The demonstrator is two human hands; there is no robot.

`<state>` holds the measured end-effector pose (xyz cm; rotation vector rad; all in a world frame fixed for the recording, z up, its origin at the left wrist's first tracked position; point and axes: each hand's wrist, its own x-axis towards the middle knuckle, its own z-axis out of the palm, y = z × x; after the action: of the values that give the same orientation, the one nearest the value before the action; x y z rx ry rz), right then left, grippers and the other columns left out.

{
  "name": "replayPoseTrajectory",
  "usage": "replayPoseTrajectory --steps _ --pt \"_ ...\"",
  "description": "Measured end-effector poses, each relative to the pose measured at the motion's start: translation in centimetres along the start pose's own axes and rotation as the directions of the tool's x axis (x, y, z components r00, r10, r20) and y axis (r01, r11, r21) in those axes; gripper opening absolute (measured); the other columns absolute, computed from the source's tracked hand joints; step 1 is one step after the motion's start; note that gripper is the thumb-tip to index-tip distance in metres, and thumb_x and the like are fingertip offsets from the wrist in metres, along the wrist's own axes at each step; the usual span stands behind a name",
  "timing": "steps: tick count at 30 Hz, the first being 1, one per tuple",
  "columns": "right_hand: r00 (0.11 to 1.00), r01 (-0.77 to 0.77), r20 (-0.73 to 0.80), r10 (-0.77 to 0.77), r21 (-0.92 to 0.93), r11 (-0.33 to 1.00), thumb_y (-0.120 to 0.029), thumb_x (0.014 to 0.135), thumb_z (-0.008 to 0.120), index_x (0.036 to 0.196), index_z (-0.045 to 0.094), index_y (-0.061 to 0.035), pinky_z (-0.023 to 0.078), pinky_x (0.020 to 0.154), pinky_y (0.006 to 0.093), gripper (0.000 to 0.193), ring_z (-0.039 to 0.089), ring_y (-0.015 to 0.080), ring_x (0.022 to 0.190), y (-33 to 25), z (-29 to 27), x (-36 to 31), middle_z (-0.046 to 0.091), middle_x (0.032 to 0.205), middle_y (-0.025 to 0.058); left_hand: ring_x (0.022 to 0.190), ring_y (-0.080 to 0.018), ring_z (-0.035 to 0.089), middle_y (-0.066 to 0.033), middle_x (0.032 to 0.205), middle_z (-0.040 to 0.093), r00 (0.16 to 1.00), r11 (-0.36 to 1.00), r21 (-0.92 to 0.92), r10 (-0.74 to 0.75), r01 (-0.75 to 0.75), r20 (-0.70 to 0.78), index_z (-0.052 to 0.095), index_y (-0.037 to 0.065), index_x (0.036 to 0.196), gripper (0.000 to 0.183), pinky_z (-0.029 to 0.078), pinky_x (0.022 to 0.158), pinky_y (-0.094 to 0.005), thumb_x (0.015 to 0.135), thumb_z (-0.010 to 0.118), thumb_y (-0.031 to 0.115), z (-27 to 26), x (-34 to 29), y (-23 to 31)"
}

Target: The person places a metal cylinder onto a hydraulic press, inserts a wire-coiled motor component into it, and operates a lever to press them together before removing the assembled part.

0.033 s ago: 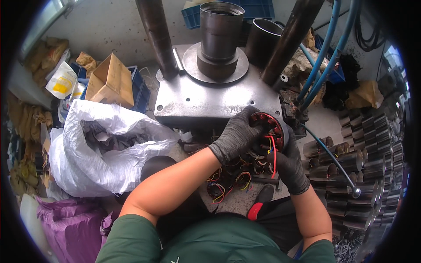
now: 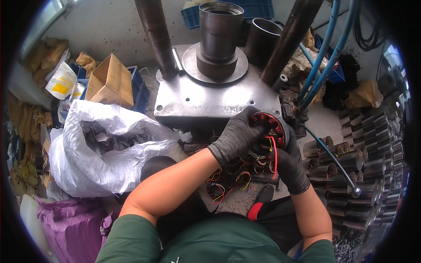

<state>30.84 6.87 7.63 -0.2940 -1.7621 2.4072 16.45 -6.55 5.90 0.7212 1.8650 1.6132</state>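
Observation:
Both my hands wear dark grey gloves and are closed round a motor stator, a ring with red-coated windings inside. My left hand grips its left side, some fingertips hidden at the opening. From the right and below, my right hand holds the rim, its thumb near the red lead wires that hang from the ring. The stator is tilted, just in front of the steel press table. Below my hands, several more wound stators with coloured wires lie on the floor.
On the press table a metal cylinder stands on a round base between two steel columns. Rows of metal tubes and a ball-ended lever are at right. A white woven sack, cardboard box and purple sack fill the left.
My right thumb has shifted slightly over the wires at the stator's lower edge, and the red wire has moved a little. My left hand keeps its grip.

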Motion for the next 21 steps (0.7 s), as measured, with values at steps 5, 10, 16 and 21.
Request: replayPoseTrajectory --steps 5,10,16,21 --pt "0.999 0.035 -0.021 -0.034 0.075 0.997 -0.031 0.083 0.083 0.151 0.045 -0.0059 0.054 0.106 0.0406 0.082 0.063 0.0241 0.125 -0.6 0.2 0.2 0.061 0.139 0.0124 0.105 -0.0201 0.069 -0.0131 0.111 0.072 0.995 0.995 0.001 0.096 -0.096 0.027 0.05 0.003 0.142 0.051 0.058 0.094 -0.0352 0.096 0.071 0.013 0.1 -0.5 -0.1" --pt "1.0 0.018 0.01 -0.018 0.057 0.998 -0.027 0.081 0.084 0.155 0.04 -0.0065 0.052 0.109 0.0428 0.088 0.063 0.0253 0.127 -0.5 0.5 -0.3 0.059 0.143 0.0135 0.11 -0.0211 0.068 -0.0135 0.114 0.069 0.971 0.969 0.055 0.24 -0.241 0.013 0.04 0.005 0.15 0.066 0.057 0.098 -0.0365 0.092 0.073 0.002 0.2 -0.6 -0.7" --pt "0.99 0.007 0.138 0.003 -0.069 0.998 -0.007 0.072 0.091 0.16 0.034 -0.0128 0.05 0.112 0.045 0.105 0.057 0.0262 0.134 -1.0 -1.4 -0.3 0.055 0.149 0.0124 0.111 -0.0204 0.067 -0.0127 0.115 0.069 0.99 0.993 -0.014 0.119 -0.119 0.074 0.044 0.007 0.147 0.06 0.058 0.098 -0.0361 0.094 0.07 0.0 -0.7 -0.5 0.9" --pt "0.981 0.153 0.169 -0.099 -0.341 0.928 -0.006 0.062 0.095 0.158 0.037 -0.0118 0.05 0.111 0.0412 0.112 0.055 0.0222 0.135 -2.1 -1.7 -0.1 0.054 0.151 0.0095 0.111 -0.0192 0.066 -0.0123 0.118 0.068 0.973 0.973 -0.012 0.229 -0.229 0.038 0.049 0.007 0.143 0.049 0.058 0.097 -0.0363 0.098 0.067 0.006 -0.4 0.2 -0.3"
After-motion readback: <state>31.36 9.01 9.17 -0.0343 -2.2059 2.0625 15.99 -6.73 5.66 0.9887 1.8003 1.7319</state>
